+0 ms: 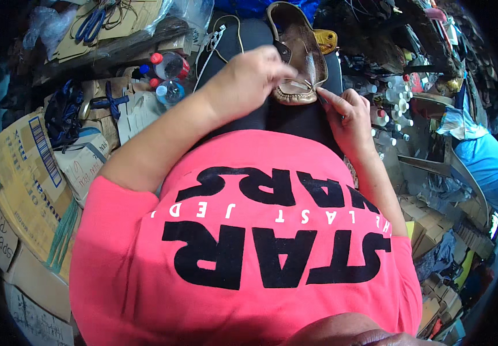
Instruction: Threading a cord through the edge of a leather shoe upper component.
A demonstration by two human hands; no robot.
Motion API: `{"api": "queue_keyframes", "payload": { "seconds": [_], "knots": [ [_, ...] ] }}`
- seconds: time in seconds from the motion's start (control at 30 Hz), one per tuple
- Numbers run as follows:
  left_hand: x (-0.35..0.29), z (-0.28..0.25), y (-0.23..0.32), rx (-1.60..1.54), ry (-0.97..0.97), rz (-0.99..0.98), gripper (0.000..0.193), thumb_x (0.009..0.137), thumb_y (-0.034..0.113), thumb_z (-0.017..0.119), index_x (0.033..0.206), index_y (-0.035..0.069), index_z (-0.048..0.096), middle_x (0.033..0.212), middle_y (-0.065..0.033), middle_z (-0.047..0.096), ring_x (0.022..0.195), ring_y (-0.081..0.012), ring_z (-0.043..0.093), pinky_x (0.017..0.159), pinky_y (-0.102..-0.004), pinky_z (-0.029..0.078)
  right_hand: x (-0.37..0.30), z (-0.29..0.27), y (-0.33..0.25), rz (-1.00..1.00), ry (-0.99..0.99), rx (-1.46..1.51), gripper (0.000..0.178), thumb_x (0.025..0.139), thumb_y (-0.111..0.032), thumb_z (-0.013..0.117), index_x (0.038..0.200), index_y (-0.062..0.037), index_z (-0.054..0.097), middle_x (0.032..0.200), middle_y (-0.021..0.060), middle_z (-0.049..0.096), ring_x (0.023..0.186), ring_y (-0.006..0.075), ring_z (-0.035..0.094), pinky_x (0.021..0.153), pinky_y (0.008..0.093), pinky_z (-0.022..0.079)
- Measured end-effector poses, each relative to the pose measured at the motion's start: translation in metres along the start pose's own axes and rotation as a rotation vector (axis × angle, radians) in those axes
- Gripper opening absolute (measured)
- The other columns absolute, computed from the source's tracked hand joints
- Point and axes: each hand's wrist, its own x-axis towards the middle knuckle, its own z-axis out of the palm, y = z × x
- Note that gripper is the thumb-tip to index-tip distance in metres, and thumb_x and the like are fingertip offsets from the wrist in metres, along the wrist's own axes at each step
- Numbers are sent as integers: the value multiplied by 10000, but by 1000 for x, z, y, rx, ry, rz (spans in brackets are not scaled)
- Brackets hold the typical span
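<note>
Across my dark-trousered thighs lies a brown leather moccasin (296, 40), its toe with a puckered seam pointing toward me. At the right side of that toe, my right hand (347, 111) pinches the edge between thumb and finger. A small dark thing shows beneath those fingertips, too little of it to name. Just left of the toe is my left hand (252, 78), its fingers curled together and slightly blurred; what they grip is hidden. Pale strands lie inside the shoe near the toe. Beyond my left hand, a tan cord (238, 36) loops over my left thigh.
Capped plastic bottles (171, 66) stand at my left, with more bottles (398, 98) at my right. Blue-handled scissors (91, 26) lie on cardboard at the far left. Cardboard boxes (24, 173) crowd the left side. A yellow-brown piece (326, 40) sits beside the shoe.
</note>
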Motion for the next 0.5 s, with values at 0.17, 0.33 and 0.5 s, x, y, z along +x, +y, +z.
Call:
{"api": "queue_keyframes", "payload": {
  "seconds": [0.17, 0.33, 0.5],
  "knots": [
    [-10, 10, -3, 464, 21, 25, 194, 739, 109, 696, 914, 190, 721, 740, -17, 526, 777, -201, 547, 700, -347, 402, 3, -2, 15, 84, -94, 282, 387, 784, 49, 597, 1110, -144, 680, 737, 36, 466, 686, 164, 470, 667, 261, 393],
    [5, 14, -15, 168, 19, 34, 203, 742, 113, 690, 901, 232, 733, 735, -10, 502, 772, -208, 518, 712, -353, 389, 20, -10, 39, 154, -277, 463, 465, 728, 126, 548, 1060, -159, 707, 802, 33, 526, 796, 147, 538, 756, 245, 454],
    [5, 16, -17, 239, -36, 17, 214, 754, 138, 688, 909, 277, 738, 763, -4, 504, 818, -208, 512, 734, -361, 387, 28, -10, 41, 140, -290, 449, 408, 783, 110, 550, 1038, -163, 713, 880, 44, 536, 865, 164, 540, 808, 253, 448]
  ]
}}
